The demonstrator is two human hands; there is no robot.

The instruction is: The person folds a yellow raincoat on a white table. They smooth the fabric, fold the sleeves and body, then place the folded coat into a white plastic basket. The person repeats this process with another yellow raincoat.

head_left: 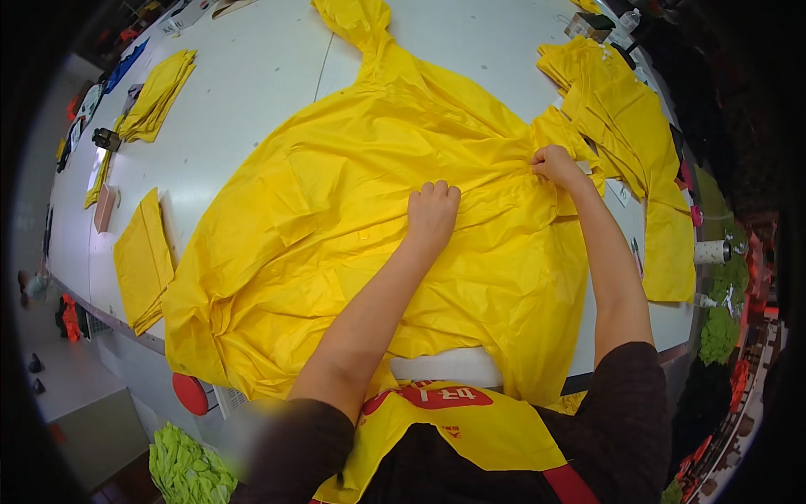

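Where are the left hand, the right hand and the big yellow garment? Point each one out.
left hand [432, 210], head view, on the back of the fist pressing the cloth.
right hand [554, 164], head view, on the knuckles pinching a fold.
big yellow garment [336, 218], head view, on its spread middle panel.

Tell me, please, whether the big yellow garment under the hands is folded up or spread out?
Spread out: the yellow garment lies open and wrinkled across the white table, the left hand pressing it and the right hand pinching its edge.
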